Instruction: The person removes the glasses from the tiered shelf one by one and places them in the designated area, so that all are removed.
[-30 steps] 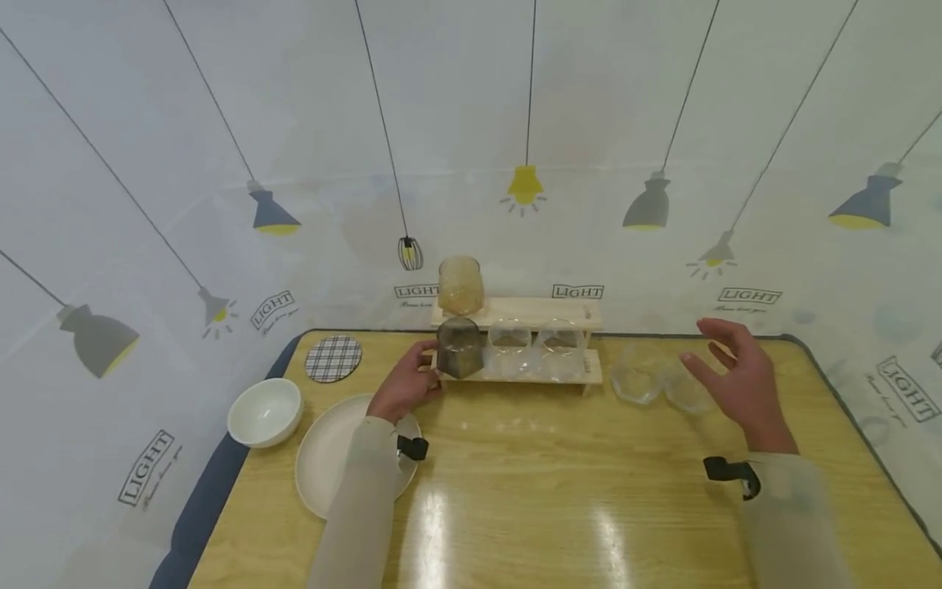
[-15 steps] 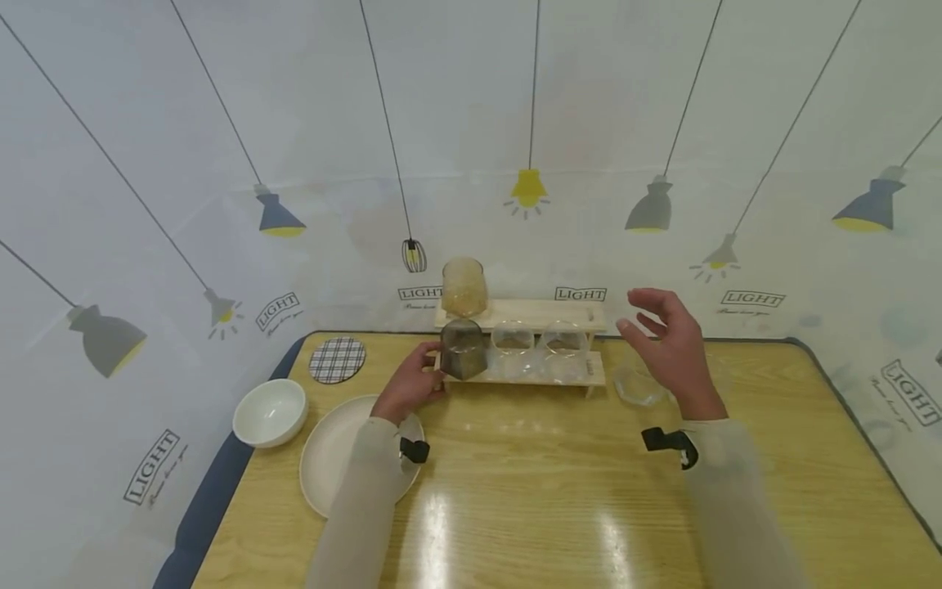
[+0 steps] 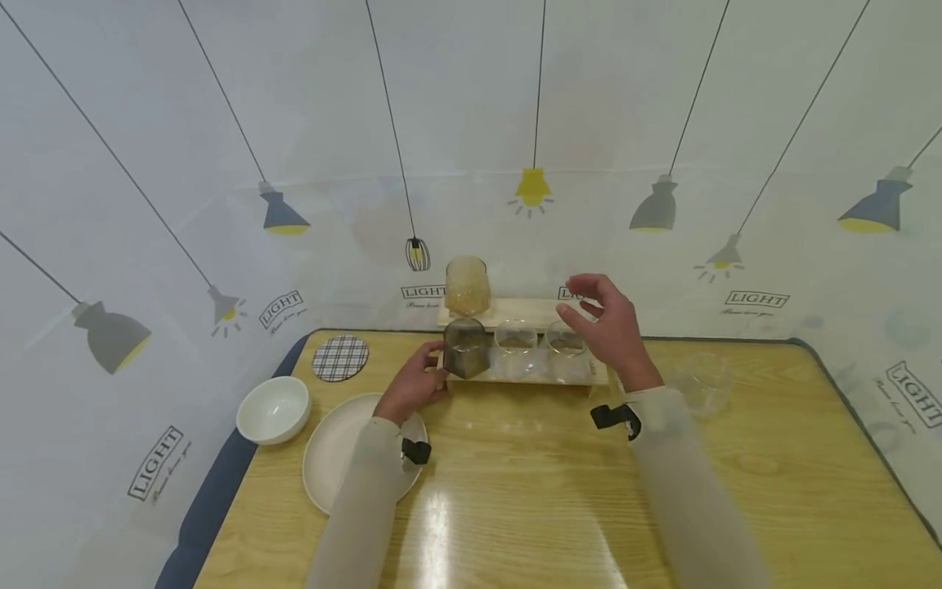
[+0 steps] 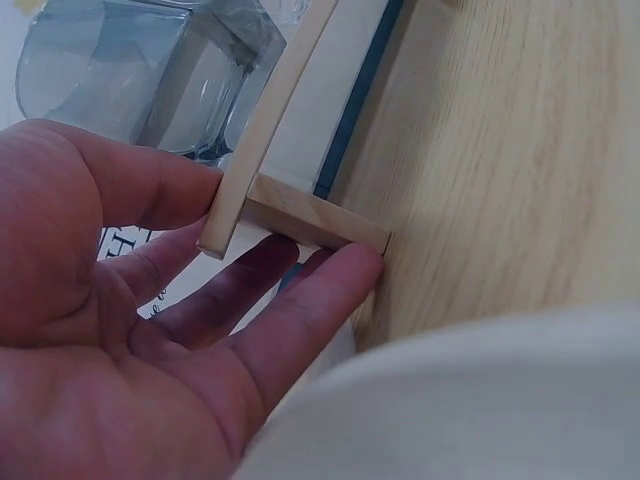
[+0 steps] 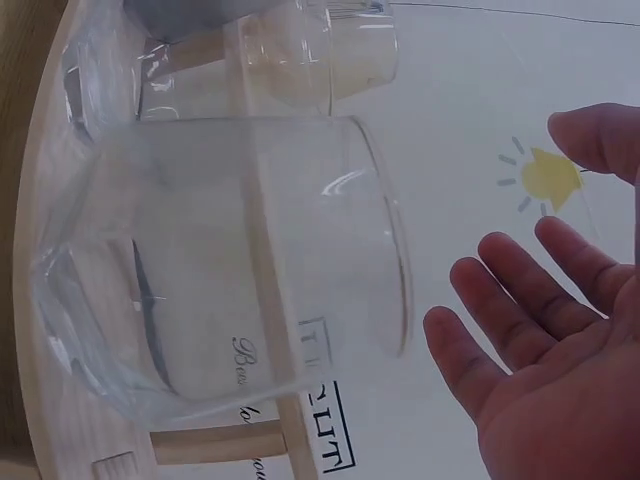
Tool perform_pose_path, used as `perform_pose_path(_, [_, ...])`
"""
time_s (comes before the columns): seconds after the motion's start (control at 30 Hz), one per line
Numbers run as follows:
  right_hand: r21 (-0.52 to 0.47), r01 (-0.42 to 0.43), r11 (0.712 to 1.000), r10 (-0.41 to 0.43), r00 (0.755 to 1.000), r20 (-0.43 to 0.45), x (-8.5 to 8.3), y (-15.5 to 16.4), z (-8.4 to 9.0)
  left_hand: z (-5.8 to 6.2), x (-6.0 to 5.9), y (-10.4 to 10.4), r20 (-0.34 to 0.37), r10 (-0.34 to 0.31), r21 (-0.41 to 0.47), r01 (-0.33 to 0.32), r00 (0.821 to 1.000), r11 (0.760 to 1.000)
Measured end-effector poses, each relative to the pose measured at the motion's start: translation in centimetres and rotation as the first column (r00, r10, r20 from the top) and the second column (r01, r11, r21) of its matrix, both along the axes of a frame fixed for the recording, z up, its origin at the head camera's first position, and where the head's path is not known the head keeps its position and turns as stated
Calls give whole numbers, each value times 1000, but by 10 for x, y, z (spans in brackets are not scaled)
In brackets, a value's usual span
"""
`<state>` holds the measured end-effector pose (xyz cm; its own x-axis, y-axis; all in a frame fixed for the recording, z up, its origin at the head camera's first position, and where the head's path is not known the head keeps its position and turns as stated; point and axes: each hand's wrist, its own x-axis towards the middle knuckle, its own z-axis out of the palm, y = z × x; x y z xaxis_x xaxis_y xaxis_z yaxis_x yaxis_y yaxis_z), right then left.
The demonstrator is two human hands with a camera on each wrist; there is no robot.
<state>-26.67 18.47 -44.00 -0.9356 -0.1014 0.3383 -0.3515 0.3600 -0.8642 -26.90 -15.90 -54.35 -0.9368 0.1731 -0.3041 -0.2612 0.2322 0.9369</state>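
Note:
A two-step wooden rack (image 3: 526,309) stands against the back wall. My left hand (image 3: 414,383) grips its left end; in the left wrist view the thumb presses the shelf board (image 4: 245,150) and fingertips touch the leg (image 4: 310,215). The lower step carries a smoky grey glass (image 3: 466,350) on the left, then two clear glasses, the middle one (image 3: 515,353) and the right one (image 5: 220,250). An amber glass (image 3: 468,286) sits on the upper step's left. My right hand (image 3: 609,327), holding nothing, hovers by the right clear glass's rim, fingers spread and slightly bent.
Another clear glass (image 3: 706,383) stands on the table right of my right forearm. To the left are a white bowl (image 3: 274,411), a pale plate (image 3: 324,466) partly under my left sleeve, and a checked coaster (image 3: 341,357). The wall (image 3: 441,98) rises right behind the rack.
My right hand has swung left from over the glasses on the table's right to the rack's right end. My left hand stays at the rack's left end.

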Motion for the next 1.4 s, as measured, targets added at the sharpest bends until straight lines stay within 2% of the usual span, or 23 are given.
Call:
perform_pose_path(0.2, [-11, -35, 999, 36, 999, 38, -7, -10, -5, 1, 0, -3, -6, 2, 13, -2, 1000, 1000])
perform_pose_path(0.4, [12, -81, 997, 81, 996, 46, -17, -29, -3, -1, 0, -6, 1, 10, 14, -10, 1000, 1000])
perform_pose_path(0.57, [53, -110, 993, 106, 993, 60, -30, -49, -3, -4, 0, -7, 4, 8, 17, -8, 1000, 1000])
perform_pose_path(0.83, [112, -165, 980, 154, 983, 101, -49, -86, 1, -2, 2, -5, -4, 5, 51, -5, 1000, 999])
perform_pose_path(1.13, [204, -171, 964, 130, 971, 199, -68, -119, 3, 2, 3, -4, -12, -6, 51, 7, 1000, 999])
perform_pose_path(1.4, [220, -167, 961, 121, 970, 209, -77, -128, 1, 5, 4, -1, -13, -1, 69, 2, 1000, 998])
